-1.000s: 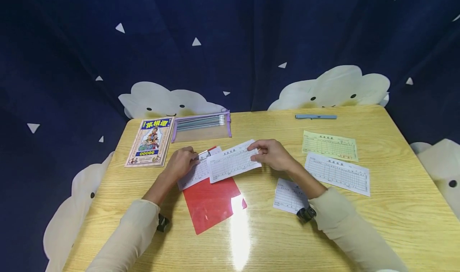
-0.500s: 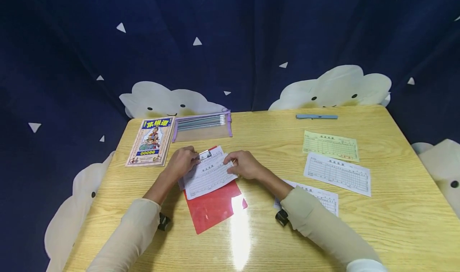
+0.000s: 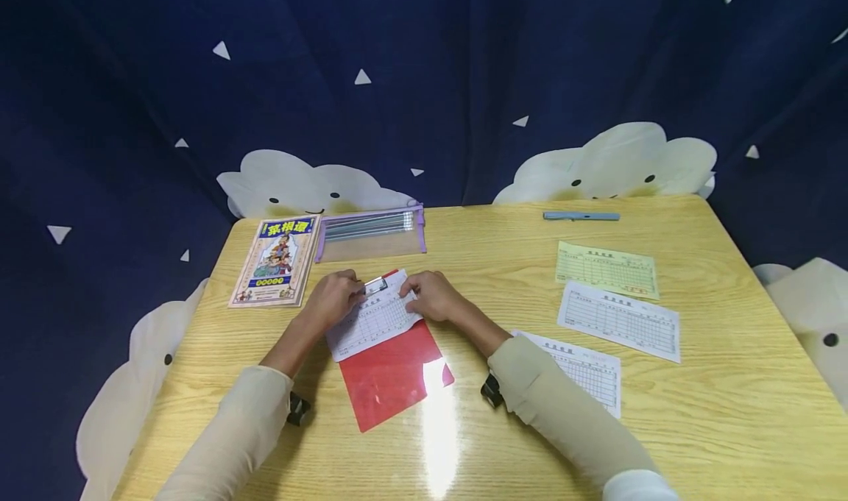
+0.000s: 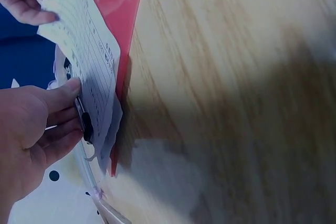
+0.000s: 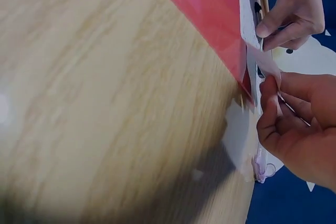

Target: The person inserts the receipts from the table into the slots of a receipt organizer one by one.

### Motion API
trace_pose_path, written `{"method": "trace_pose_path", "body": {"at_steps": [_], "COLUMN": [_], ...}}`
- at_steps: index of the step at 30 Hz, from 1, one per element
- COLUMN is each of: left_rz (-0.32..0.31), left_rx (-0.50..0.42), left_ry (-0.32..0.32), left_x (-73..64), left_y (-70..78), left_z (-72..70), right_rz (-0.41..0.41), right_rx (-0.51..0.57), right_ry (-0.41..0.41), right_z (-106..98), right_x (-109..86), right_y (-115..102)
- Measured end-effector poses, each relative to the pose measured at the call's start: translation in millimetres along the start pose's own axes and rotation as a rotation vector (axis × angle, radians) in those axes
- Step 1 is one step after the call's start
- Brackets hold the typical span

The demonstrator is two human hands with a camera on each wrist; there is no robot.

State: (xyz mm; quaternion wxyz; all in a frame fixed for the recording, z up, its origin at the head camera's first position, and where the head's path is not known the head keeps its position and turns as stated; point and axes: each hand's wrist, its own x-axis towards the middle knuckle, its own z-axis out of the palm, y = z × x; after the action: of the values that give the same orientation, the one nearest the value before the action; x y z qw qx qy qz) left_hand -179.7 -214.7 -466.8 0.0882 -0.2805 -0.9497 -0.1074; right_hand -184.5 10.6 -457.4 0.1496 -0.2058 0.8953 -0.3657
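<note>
A red clipboard lies at an angle on the table, its metal clip at the far end. My left hand grips that clip, thumb on one side and fingers on the other in the left wrist view. Over the board's upper half lies a white printed slip with a ruled grid. Its right end is pinched between the thumb and fingers of my right hand. At least one more sheet edge shows beneath the slip in the left wrist view. Whether the slip's edge is under the clip I cannot tell.
To the right lie two white slips, the nearer partly under my right sleeve, and a yellow slip. A blue-grey pen is behind them. A book and a purple-edged clear pouch lie at the back left.
My right hand has carried the white slip leftward and down onto the clipboard, then slightly up toward the clip. My left hand has stayed at the clip.
</note>
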Motion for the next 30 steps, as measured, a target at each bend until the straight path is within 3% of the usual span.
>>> {"method": "trace_pose_path", "body": {"at_steps": [14,30], "left_rz": [0.031,0.094], "left_rx": [0.010,0.013], "left_ry": [0.000,0.006], "left_x": [-2.6,-1.6], "left_y": [-2.3,-2.2], "left_z": [1.6,2.1], "right_rz": [0.024,0.042], "right_rx": [-0.013,-0.153], "right_ry": [-0.002,-0.016], "right_z": [4.7,6.7], "right_x": [9.1,14.6], "right_y": [-0.9,-9.6]}}
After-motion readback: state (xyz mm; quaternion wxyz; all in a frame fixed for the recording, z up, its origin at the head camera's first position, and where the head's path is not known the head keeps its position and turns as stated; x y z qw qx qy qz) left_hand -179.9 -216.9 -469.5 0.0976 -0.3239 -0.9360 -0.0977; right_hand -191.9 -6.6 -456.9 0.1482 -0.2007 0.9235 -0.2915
